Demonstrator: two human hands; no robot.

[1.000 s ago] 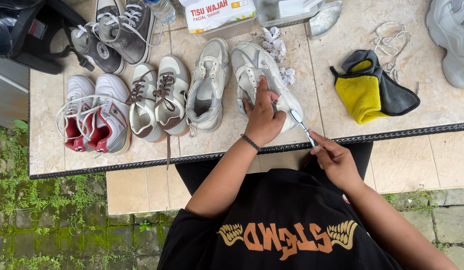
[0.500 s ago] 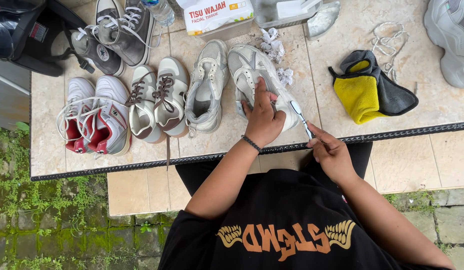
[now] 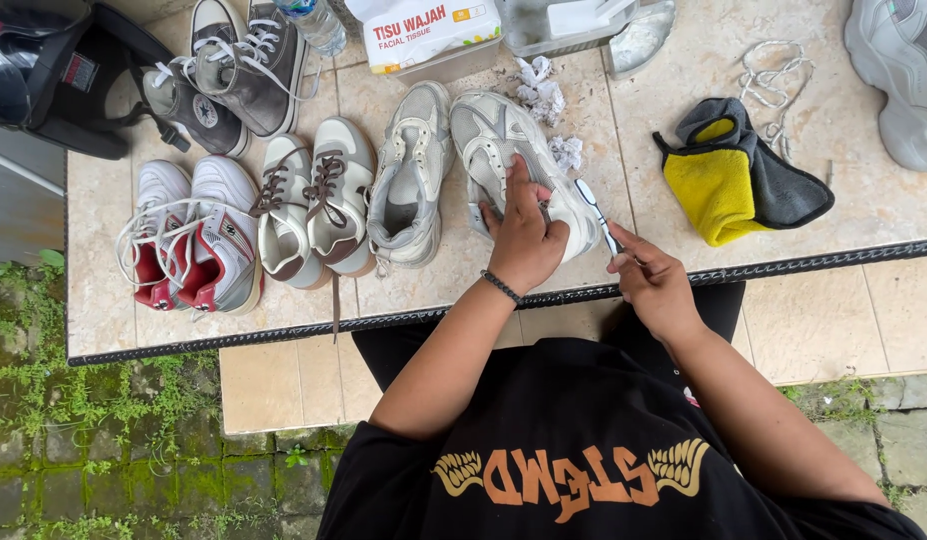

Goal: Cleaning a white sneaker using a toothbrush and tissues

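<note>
At the near edge of the tiled surface [image 3: 683,60], the left hand [image 3: 523,235] presses down a pale grey sneaker [image 3: 503,140] while the right hand [image 3: 655,282] holds a small brush [image 3: 595,210] in a closed grip against its side — cleaning looks mid-way, its mate [image 3: 408,180] and other pairs waiting.

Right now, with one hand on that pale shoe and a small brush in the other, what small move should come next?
Probably draw the brush along the shoe's side: the left hand pins the shoe, and the right hand holds the brush against it.

Soft, even daylight; shadows faint, no harsh glare. Focus sharp throughout; slight wide-angle bending at edges.
</note>
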